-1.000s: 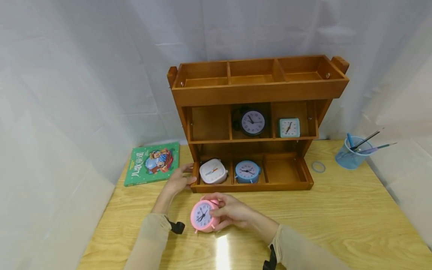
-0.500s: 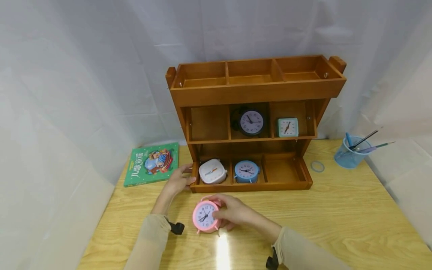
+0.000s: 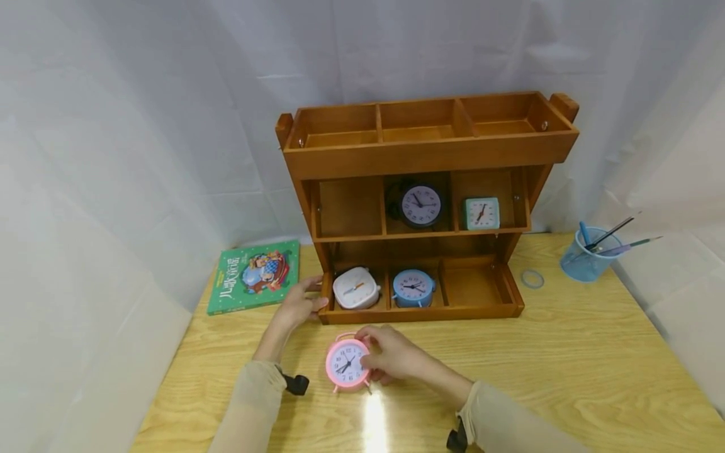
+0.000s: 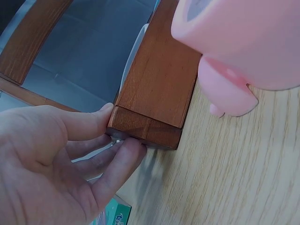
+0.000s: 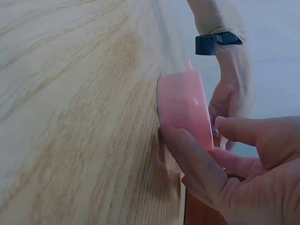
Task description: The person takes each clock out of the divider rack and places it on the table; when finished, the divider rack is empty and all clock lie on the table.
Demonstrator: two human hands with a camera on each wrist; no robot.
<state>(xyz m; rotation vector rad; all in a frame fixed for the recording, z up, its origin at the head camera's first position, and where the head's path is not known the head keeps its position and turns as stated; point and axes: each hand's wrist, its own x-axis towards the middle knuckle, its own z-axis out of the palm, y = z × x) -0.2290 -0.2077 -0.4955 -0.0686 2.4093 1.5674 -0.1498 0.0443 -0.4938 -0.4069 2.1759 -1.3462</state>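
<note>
Right grip point(image 3: 391, 353) pinching numbered pink clock point(image 3: 347, 365) | left grip point(image 3: 297, 304) pinching wooden rack point(image 3: 427, 155) | green book point(image 3: 255, 277), Chinese title point(image 3: 229, 278)

Five clocks are in view: one pink clock point(image 3: 348, 363) off the front edge of one three-tier rack point(image 3: 430, 157), plus one white clock point(image 3: 354, 288), one blue clock point(image 3: 412, 288), one black clock point(image 3: 421, 206) and one mint clock point(image 3: 481, 214) in its compartments, nine altogether. The counter point(image 3: 566, 365) bears one book point(image 3: 255, 277) toward its back left corner and, toward its back right, one ring point(image 3: 532, 287) and one cup point(image 3: 583, 267) of at least three pens point(image 3: 614, 231). Hands number two.
</note>
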